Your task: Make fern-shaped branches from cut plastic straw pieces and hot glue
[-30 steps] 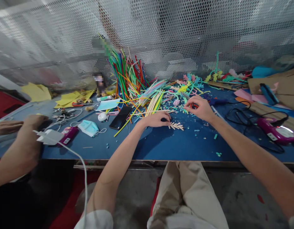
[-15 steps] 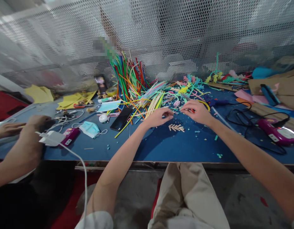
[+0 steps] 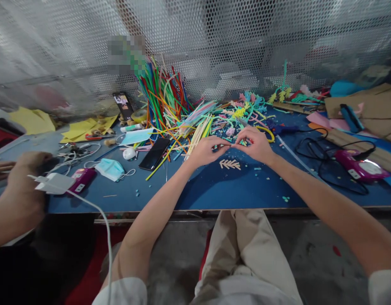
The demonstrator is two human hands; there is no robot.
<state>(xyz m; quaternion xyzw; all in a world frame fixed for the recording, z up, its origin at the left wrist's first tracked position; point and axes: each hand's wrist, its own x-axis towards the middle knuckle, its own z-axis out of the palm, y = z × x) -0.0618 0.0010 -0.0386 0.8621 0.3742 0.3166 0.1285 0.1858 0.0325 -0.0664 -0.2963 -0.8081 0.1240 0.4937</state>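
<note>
Head view: pale, branched, leaf-shaped piece [image 3: 229, 164] lies flat on blue surface [image 3: 198, 195], near left hand [image 3: 208, 150] and right hand [image 3: 255, 145]; both pinch narrowly, contents unclear, closer together than earlier.

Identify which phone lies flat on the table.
The dark-screened phone, nearer the left hand; the lit phone stands propped up by the mesh.

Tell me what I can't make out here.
All in the head view:
Item between left hand and right hand: too small, and they partly cover it.
Red thing: mostly hidden by the right hand.
Co-worker's far hand: cut off by the left edge.
Space behind metal mesh: blurred through it.
</note>
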